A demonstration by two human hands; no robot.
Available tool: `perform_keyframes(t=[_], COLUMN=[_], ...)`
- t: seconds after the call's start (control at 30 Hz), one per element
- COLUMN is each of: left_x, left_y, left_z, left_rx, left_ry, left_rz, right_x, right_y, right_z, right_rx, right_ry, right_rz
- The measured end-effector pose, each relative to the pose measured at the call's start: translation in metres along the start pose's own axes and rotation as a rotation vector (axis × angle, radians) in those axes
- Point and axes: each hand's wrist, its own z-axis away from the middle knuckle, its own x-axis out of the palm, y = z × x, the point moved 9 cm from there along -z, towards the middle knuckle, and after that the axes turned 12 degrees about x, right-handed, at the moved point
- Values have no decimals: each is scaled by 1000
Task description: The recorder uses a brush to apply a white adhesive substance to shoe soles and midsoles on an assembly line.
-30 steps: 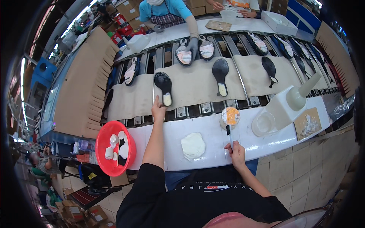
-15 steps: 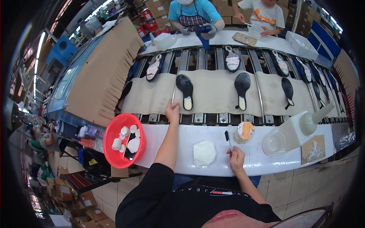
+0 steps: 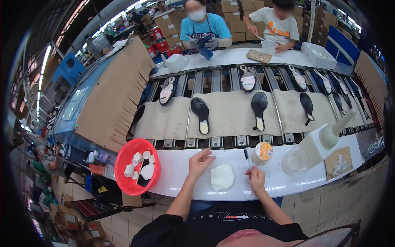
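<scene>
I am holding the left hand (image 3: 200, 163) left of the white cloth pad (image 3: 222, 178) on the near white table (image 3: 187, 158), its fingers loosely spread; whether it is touching the tabletop, I cannot tell. With the right hand (image 3: 256, 179) I am pinching a black-bristled brush (image 3: 246, 154), fingers hiding most of its pale handle. The brush is pointing far, just left of a jar (image 3: 263, 153) with an orange-and-white top. Beyond, black shoe soles (image 3: 200, 109) are lying on the conveyor cloth (image 3: 228, 115); at far left, a fringed brown board (image 3: 113, 99) is partly covering another. The co-worker's gloved hands (image 3: 212, 43) are gripping something dark blue, hard to make out.
</scene>
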Motion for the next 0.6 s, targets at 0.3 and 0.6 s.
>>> perform_keyframes(t=[0.3,0.6], left_x=[35,48], left_y=[55,50], left_z=[31,40], left_rx=[254,238], left_ry=[-403,-431], left_rz=[-604,-577], right_x=[5,7], right_y=[3,2], right_z=[-3,-6], right_rx=[54,79], right_ry=[-44,-126], right_rz=[-98,-137])
